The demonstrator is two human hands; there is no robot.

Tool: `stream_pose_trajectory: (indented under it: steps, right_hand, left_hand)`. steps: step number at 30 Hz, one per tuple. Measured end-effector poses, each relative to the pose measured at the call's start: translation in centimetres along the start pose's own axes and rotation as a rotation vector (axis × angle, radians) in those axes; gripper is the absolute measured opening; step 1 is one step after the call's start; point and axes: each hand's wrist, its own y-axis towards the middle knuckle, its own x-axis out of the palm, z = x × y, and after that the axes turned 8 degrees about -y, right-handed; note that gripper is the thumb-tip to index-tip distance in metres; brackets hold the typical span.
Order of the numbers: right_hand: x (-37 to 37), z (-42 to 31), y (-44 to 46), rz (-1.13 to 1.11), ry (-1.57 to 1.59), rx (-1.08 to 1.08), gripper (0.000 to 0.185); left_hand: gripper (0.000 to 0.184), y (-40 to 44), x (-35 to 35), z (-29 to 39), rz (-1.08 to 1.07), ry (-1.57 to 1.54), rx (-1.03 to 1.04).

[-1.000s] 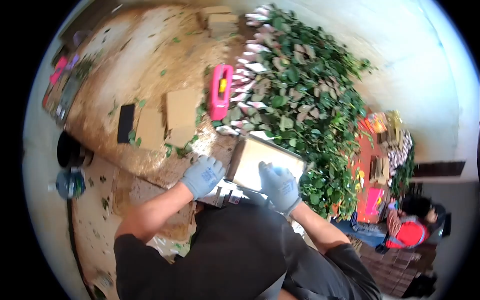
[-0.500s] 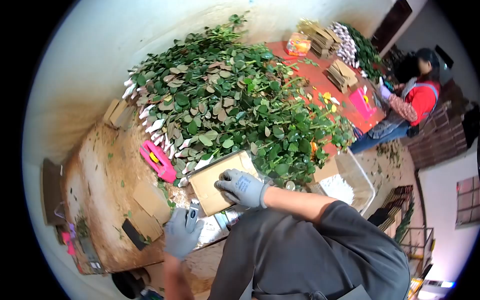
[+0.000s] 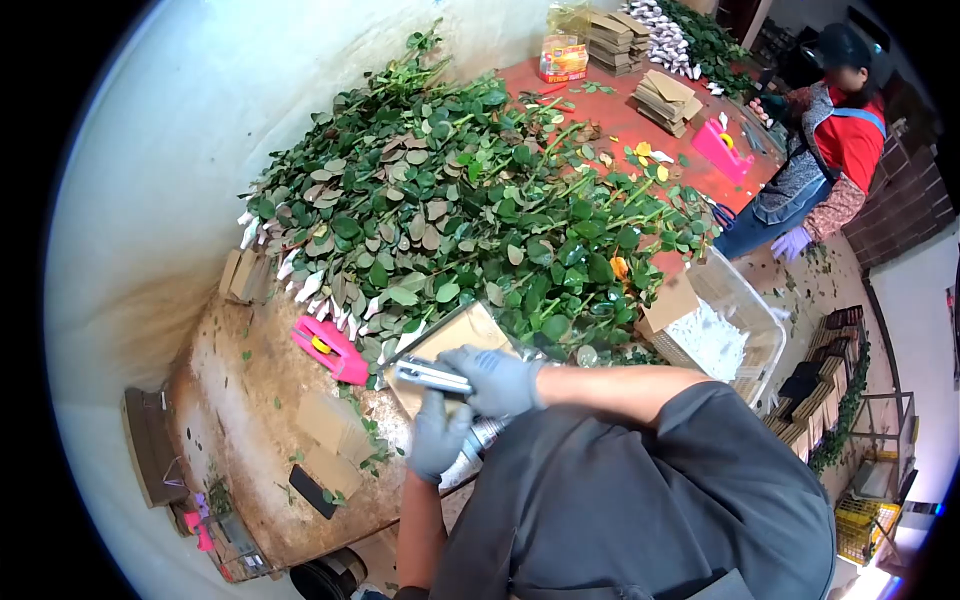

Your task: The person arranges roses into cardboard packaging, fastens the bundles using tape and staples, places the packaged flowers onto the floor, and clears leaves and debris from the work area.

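Left hand and right hand grip a stapler, fingers closed, over cardboard; any finished stapling is hidden.

Left hand: grey glove. Right hand: grey glove, blue print on the back. Tool: grey and silver. Cardboard: tan. Leaves: mostly deep green, some dull brown. Near left, tape dispenser: hot pink, yellow roll. Near table: brown, mottled whitish. Far table: red. Far right, co-worker's shirt red, sleeve speckled pinkish, glove lavender.
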Motion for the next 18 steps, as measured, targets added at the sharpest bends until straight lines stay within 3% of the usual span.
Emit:
stream_pose_trajectory:
  steps: [1,2,3,4,7,8,13,18]
  right_hand:
    - [-1.8,-0.1,-1.0,-0.016,0.052,0.050,0.051]
    - [-4.3,-0.1,-1.9,-0.064,0.059,0.049,0.054]
    - [-5.2,1.6,-2.4,-0.076,-0.016,0.039,0.056]
    - [-6.3,3.2,-3.1,-0.076,-0.101,0.108,0.042]
    - [-11.3,3.0,-4.9,-0.354,-0.223,0.439,0.044]
    - [-10.5,6.0,-5.2,-0.318,-0.315,0.361,0.043]
    - [-11.4,6.7,-3.7,-0.519,-0.369,0.329,0.038]
    - [-12.4,6.9,-2.5,-0.572,-0.300,0.242,0.039]
  left_hand:
    - [0.077,-0.3,0.4,-0.2,-0.030,0.241,0.050]
    - [0.084,-0.6,0.9,-0.4,-0.057,0.477,0.100]
    - [0.091,-0.8,1.8,0.2,-0.051,0.515,0.059]
    - [0.095,-0.7,2.3,0.8,-0.039,0.572,0.076]
    - [0.092,-0.8,2.9,0.8,0.018,0.592,0.066]
    - [0.089,-0.8,2.9,0.5,0.024,0.603,0.091]
    - [0.083,-0.6,3.0,0.1,0.073,0.631,0.136]
    - [0.078,-0.5,2.9,0.2,0.074,0.601,0.168]
